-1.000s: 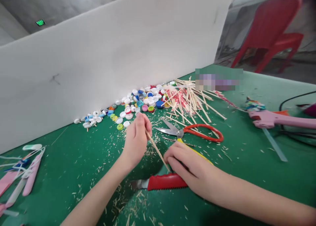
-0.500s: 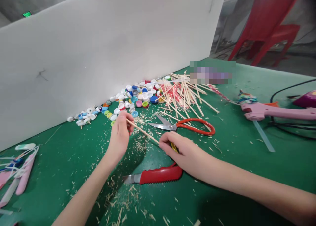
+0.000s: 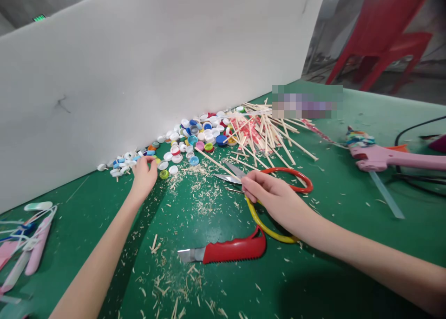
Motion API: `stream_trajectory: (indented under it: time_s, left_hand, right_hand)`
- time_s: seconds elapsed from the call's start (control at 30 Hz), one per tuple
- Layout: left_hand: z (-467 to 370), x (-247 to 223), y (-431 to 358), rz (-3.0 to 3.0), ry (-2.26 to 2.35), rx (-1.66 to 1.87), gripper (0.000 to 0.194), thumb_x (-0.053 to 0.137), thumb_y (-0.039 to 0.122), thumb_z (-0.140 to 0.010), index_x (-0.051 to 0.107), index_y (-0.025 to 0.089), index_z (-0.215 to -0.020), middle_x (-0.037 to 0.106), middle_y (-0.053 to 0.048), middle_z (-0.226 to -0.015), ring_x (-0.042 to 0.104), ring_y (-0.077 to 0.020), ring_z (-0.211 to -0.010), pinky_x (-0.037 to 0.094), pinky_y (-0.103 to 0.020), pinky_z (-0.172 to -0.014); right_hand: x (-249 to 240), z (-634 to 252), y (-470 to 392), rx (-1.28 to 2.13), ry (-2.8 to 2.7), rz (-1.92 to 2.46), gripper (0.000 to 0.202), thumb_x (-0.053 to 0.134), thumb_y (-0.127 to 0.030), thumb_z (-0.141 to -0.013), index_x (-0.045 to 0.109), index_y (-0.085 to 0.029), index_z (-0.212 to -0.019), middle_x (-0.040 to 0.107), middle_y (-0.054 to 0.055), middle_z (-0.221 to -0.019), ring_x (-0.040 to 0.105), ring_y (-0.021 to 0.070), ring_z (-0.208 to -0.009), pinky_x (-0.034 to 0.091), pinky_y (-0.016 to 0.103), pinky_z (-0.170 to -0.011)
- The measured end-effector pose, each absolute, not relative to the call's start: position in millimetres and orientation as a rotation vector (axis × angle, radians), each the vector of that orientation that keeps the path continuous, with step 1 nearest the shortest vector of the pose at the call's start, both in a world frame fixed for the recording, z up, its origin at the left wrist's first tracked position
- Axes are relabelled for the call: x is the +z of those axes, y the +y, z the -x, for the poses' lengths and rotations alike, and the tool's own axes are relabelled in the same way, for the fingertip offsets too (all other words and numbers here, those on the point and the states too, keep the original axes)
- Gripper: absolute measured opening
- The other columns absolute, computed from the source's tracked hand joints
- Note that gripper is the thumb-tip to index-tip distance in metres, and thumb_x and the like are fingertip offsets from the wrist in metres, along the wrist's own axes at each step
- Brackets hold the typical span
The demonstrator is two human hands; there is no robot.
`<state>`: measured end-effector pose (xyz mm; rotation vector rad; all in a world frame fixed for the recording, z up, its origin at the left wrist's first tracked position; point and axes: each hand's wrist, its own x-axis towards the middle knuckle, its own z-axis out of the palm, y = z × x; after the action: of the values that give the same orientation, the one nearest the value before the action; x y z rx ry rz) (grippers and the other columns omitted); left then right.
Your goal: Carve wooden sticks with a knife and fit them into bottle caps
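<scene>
My left hand [image 3: 143,176] is at the near edge of the bottle cap pile [image 3: 209,135], thumb and fingertips pinched at a yellow-green bottle cap [image 3: 157,161], mostly hidden by the fingers. Between the thumb and fingers of my right hand [image 3: 270,191] is one end of a thin wooden stick [image 3: 216,162]; its other end points up and left toward the caps. Under and behind that hand lie scissors [image 3: 232,172] with blades apart, one handle orange, the other yellow. A red-handled knife [image 3: 233,250] with a short blade lies nearer me.
Many wooden sticks [image 3: 275,137] are heaped right of the caps, against a white panel [image 3: 156,63]. Shavings cover the green table [image 3: 348,263]. A pink glue gun [image 3: 379,156] lies at right, with a cable behind it. Pink tools with white cords [image 3: 38,244] are at left.
My left hand has let go of the stick and moved left to the caps. My right hand still holds the stick, a little higher and farther right, uncovering the yellow scissor handle.
</scene>
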<state>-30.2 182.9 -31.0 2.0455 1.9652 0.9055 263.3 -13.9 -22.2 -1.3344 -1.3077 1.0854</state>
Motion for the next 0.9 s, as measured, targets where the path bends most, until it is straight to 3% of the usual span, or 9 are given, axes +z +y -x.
stream_trajectory:
  time_s: [0.23, 0.67, 0.9]
  left_hand:
    - [32, -41, 219, -2.174, 1.941, 0.838, 0.041, 0.062, 0.040, -0.094, 0.060, 0.017, -0.127, 0.063, -0.010, -0.129, 0.064, -0.0218, -0.114, 0.057, -0.045, -0.097]
    - [26, -13, 295, -2.162, 1.788, 1.206, 0.041, 0.061, 0.041, -0.094, 0.059, 0.017, -0.127, 0.063, -0.010, -0.128, 0.065, -0.0210, -0.112, 0.058, -0.044, -0.096]
    - [-11, -19, 312, -2.486, 1.568, 1.074, 0.039, 0.061, 0.040, -0.095, 0.060, 0.018, -0.126, 0.062, -0.010, -0.131, 0.063, -0.0214, -0.115, 0.056, -0.045, -0.099]
  right_hand:
    - [-28, -265, -11, 1.084, -1.258, 1.371, 0.046, 0.049, -0.068, -0.091, 0.047, -0.023, -0.079, 0.045, -0.002, -0.070, 0.040, 0.0121, -0.062, 0.039, 0.030, -0.060]
    - [-27, -263, -12, 1.082, -1.240, 1.431, 0.048, 0.046, -0.071, -0.089, 0.050, -0.024, -0.088, 0.051, 0.000, -0.072, 0.049, 0.0143, -0.065, 0.045, 0.033, -0.062]
    - [-28, -264, -11, 1.094, -1.252, 1.425, 0.050, 0.045, -0.073, -0.089, 0.051, -0.023, -0.089, 0.049, 0.000, -0.072, 0.048, 0.0136, -0.064, 0.046, 0.031, -0.061]
